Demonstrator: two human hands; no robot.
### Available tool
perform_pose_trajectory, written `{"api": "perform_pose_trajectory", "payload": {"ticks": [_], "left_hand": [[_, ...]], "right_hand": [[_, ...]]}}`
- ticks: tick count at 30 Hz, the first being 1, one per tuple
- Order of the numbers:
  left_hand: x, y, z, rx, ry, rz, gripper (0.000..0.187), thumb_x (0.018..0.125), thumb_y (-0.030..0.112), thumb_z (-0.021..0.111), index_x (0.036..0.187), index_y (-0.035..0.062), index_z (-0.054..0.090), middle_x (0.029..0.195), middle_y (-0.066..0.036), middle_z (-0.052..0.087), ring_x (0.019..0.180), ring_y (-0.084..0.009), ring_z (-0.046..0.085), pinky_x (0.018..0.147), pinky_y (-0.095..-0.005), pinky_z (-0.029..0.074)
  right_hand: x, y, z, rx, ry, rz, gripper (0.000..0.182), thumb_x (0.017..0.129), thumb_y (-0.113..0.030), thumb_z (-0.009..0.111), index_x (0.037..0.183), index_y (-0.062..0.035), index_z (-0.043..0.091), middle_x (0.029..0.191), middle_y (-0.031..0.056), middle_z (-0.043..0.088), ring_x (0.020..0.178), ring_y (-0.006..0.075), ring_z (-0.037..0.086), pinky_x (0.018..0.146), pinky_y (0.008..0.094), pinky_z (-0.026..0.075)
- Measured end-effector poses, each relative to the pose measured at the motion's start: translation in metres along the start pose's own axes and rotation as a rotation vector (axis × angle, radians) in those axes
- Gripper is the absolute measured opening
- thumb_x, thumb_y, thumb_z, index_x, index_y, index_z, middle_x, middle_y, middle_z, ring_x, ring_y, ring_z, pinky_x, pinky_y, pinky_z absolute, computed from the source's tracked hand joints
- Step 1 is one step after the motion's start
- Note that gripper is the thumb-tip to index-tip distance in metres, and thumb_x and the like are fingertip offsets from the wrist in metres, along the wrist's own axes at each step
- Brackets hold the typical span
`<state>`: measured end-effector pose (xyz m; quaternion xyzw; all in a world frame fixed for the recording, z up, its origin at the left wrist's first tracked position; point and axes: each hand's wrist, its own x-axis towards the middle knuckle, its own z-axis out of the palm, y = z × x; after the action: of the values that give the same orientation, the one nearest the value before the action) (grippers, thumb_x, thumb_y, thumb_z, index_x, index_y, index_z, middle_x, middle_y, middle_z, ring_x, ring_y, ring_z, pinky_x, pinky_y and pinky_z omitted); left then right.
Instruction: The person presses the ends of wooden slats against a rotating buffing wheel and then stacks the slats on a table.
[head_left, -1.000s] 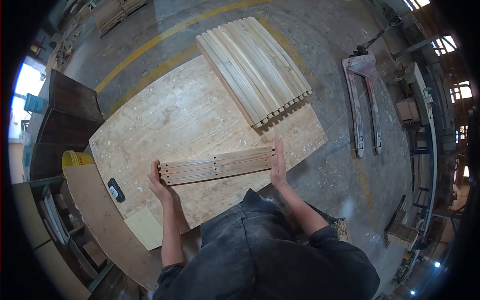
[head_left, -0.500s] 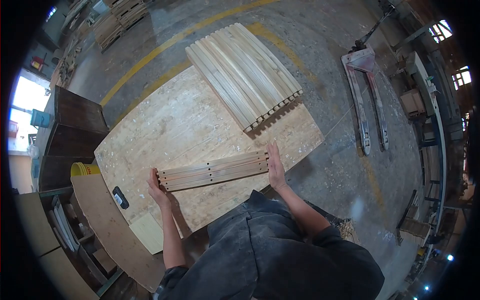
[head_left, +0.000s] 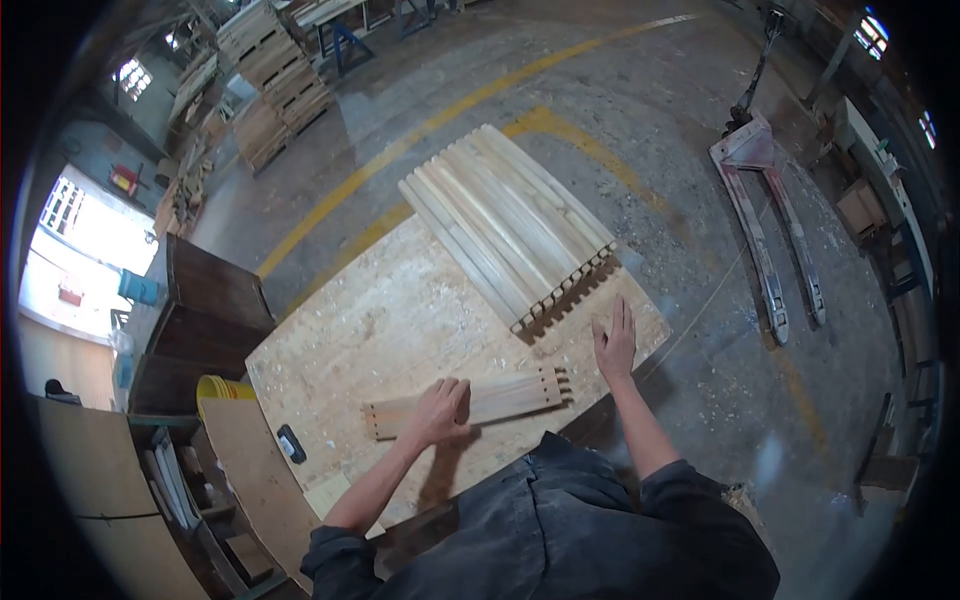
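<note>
A few wooden slats [head_left: 510, 398] with dark holes near their ends lie side by side on the worn wooden tabletop [head_left: 340, 320]. My left hand [head_left: 440, 410] is closed over the middle of these slats, its fingers bent around them. Off their right end, my right hand [head_left: 615, 343] is open above the table's right part, fingers extended, holding nothing. Beyond both hands rests a wide layer of pale, longer slats [head_left: 510, 220], its notched ends facing the right hand.
A dark phone-like object [head_left: 291, 444] lies at the table's left edge. A yellow bucket [head_left: 225, 388] and dark cabinet [head_left: 205, 310] stand left. A pallet jack [head_left: 750, 155] is on the floor at right; stacked wood [head_left: 275, 75] stands at back left.
My left hand has moved from the slats' left end onto their middle. My right hand has left their right end and moved outward. The camera view has shifted.
</note>
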<state>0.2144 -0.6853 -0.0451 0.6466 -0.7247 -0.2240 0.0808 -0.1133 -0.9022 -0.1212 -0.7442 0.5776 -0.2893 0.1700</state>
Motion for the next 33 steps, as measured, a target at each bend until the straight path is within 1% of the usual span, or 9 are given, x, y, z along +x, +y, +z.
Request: {"api": "perform_pose_trajectory", "payload": {"ticks": [6, 11, 13, 16, 17, 25, 28, 30, 33], "left_hand": [[-0.003, 0.040, -0.090, -0.464, 0.241, -0.160, 0.081, 0.067, 0.030, 0.084, 0.136, -0.0006, 0.056, 0.111, -0.017, 0.060, 0.106, -0.0307, 0.062, 0.093, -0.0387, 0.051], [0.063, -0.024, -0.090, -1.087, 0.641, -0.399, 0.062, 0.080, 0.028, 0.083, 0.132, 0.0012, 0.062, 0.110, -0.006, 0.066, 0.107, -0.0170, 0.061, 0.095, -0.0341, 0.050], [0.102, -0.056, -0.077, -1.351, 0.833, -0.575, 0.038, 0.090, 0.026, 0.075, 0.119, 0.0029, 0.068, 0.096, -0.001, 0.065, 0.089, -0.0109, 0.061, 0.078, -0.0259, 0.051], [0.152, -0.111, -0.045, -1.604, 0.802, -0.627, 0.039, 0.087, 0.030, 0.079, 0.110, -0.0003, 0.069, 0.080, 0.001, 0.063, 0.070, -0.0074, 0.059, 0.062, -0.0221, 0.049], [0.160, -0.113, -0.045, -1.748, 0.746, -0.535, 0.031, 0.087, 0.032, 0.079, 0.090, 0.0034, 0.067, 0.073, 0.003, 0.060, 0.059, -0.0042, 0.054, 0.053, -0.0187, 0.042], [0.221, -0.110, -0.054, -1.563, 0.801, -0.748, 0.034, 0.087, 0.039, 0.079, 0.085, 0.0068, 0.067, 0.067, 0.003, 0.057, 0.051, -0.0062, 0.045, 0.049, -0.0244, 0.037], [0.226, -0.099, -0.061, -1.511, 0.837, -0.770, 0.041, 0.085, 0.041, 0.080, 0.093, 0.0020, 0.071, 0.075, -0.003, 0.066, 0.057, -0.0106, 0.058, 0.055, -0.0244, 0.047], [0.229, -0.089, -0.065, -1.498, 0.818, -0.841, 0.035, 0.088, 0.038, 0.079, 0.077, 0.0067, 0.067, 0.069, 0.003, 0.058, 0.053, -0.0050, 0.047, 0.048, -0.0226, 0.036], [0.234, -0.089, -0.060, -1.463, 0.861, -0.863, 0.038, 0.089, 0.039, 0.078, 0.087, 0.0015, 0.074, 0.067, 0.001, 0.059, 0.054, -0.0077, 0.048, 0.050, -0.0240, 0.038]], "right_hand": [[0.003, -0.001, 0.005, -0.082, -0.023, -0.040, 0.077, 0.099, -0.047, 0.054, 0.156, -0.0009, 0.029, 0.155, 0.0248, 0.036, 0.144, 0.0402, 0.033, 0.122, 0.0489, 0.025], [0.005, -0.006, 0.005, -0.152, -0.031, -0.108, 0.078, 0.098, -0.049, 0.054, 0.154, 0.0001, 0.032, 0.155, 0.0243, 0.037, 0.146, 0.0396, 0.032, 0.122, 0.0499, 0.023], [0.003, -0.007, 0.005, -0.166, -0.042, -0.104, 0.079, 0.097, -0.050, 0.056, 0.154, -0.0002, 0.033, 0.155, 0.0245, 0.037, 0.146, 0.0400, 0.032, 0.122, 0.0503, 0.023], [0.005, -0.006, 0.003, -0.182, -0.033, -0.112, 0.080, 0.095, -0.050, 0.059, 0.153, -0.0005, 0.035, 0.154, 0.0250, 0.037, 0.146, 0.0402, 0.031, 0.122, 0.0508, 0.023], [0.005, -0.006, 0.003, -0.186, -0.041, -0.102, 0.080, 0.094, -0.050, 0.060, 0.152, -0.0005, 0.036, 0.154, 0.0249, 0.037, 0.146, 0.0400, 0.032, 0.122, 0.0509, 0.023], [0.006, -0.005, 0.003, -0.234, -0.074, -0.108, 0.077, 0.092, -0.051, 0.062, 0.146, -0.0001, 0.044, 0.153, 0.0286, 0.037, 0.147, 0.0418, 0.030, 0.122, 0.0524, 0.021], [0.007, -0.004, 0.003, -0.221, -0.078, -0.116, 0.077, 0.091, -0.052, 0.063, 0.146, -0.0005, 0.045, 0.154, 0.0293, 0.036, 0.147, 0.0422, 0.029, 0.122, 0.0529, 0.021], [0.008, -0.005, 0.002, -0.211, -0.084, -0.111, 0.077, 0.091, -0.052, 0.063, 0.146, -0.0007, 0.045, 0.154, 0.0294, 0.036, 0.147, 0.0424, 0.029, 0.122, 0.0533, 0.021], [0.008, -0.006, 0.001, -0.204, -0.094, -0.101, 0.078, 0.090, -0.053, 0.064, 0.146, -0.0010, 0.045, 0.154, 0.0294, 0.035, 0.148, 0.0426, 0.028, 0.122, 0.0535, 0.020]]}}
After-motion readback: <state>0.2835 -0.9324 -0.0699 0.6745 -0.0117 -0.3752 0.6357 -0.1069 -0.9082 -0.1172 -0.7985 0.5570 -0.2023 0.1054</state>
